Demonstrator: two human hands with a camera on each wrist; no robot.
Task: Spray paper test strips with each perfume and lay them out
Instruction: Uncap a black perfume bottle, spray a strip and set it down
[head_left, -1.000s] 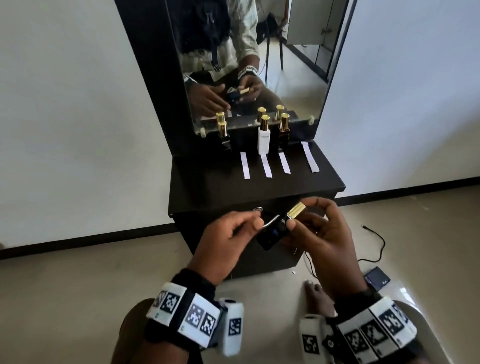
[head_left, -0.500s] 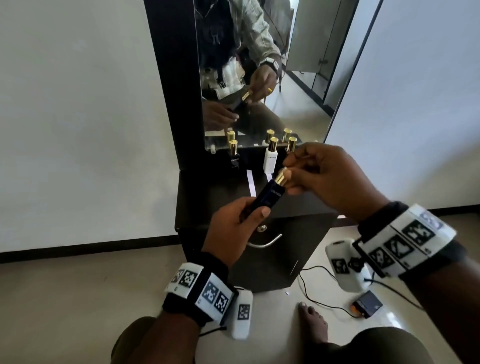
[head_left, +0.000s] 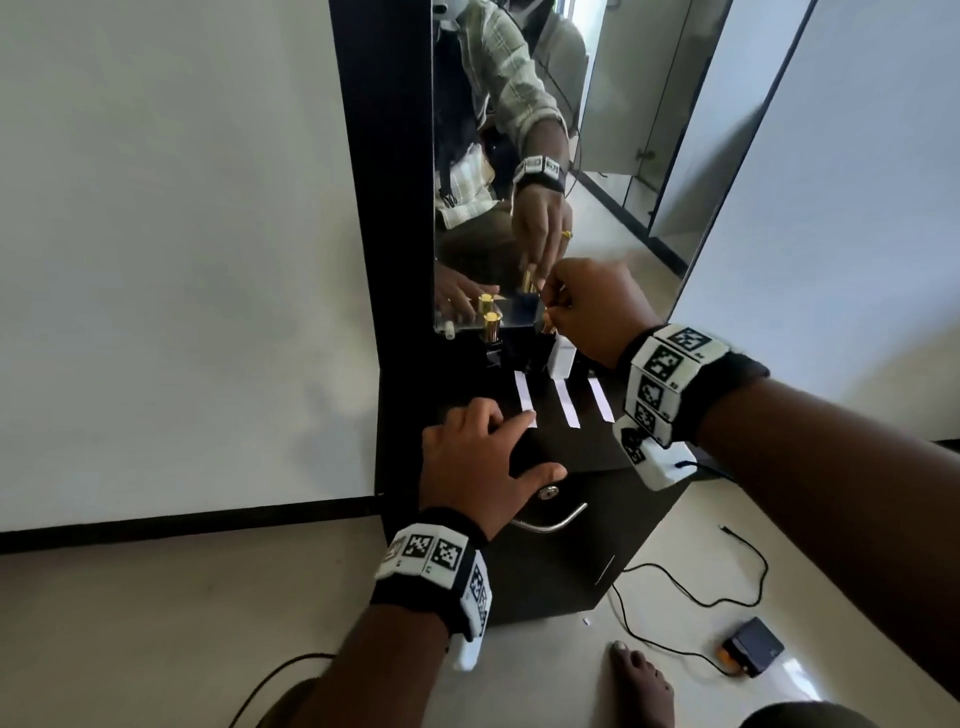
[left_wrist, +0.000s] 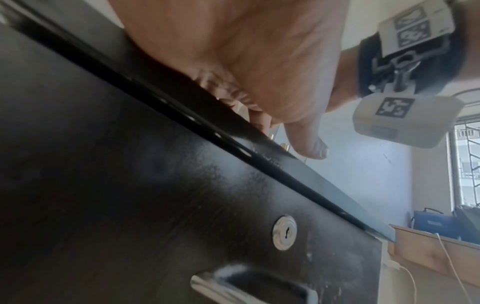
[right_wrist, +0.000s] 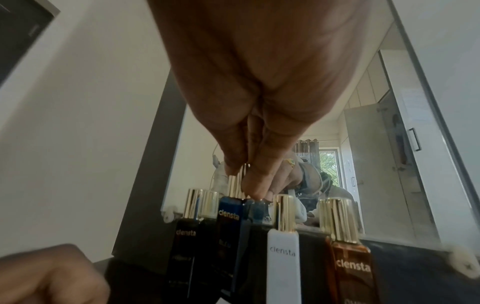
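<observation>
Four perfume bottles (right_wrist: 283, 253) stand in a row along the back edge of the dressing table (head_left: 587, 441), right against the mirror (head_left: 561, 156). Before them lie three paper test strips (head_left: 567, 403) side by side, running front to back. Left hand (head_left: 480, 457) rests flat near the front edge, touching the leftmost strip.

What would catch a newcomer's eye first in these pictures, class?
The right hand pinches the gold cap of the dark blue perfume bottle, which stands in a row of gold-capped bottles at the mirror. In front, white paper strips lie side by side on the black cabinet top, and the left hand touches the leftmost one.
</observation>
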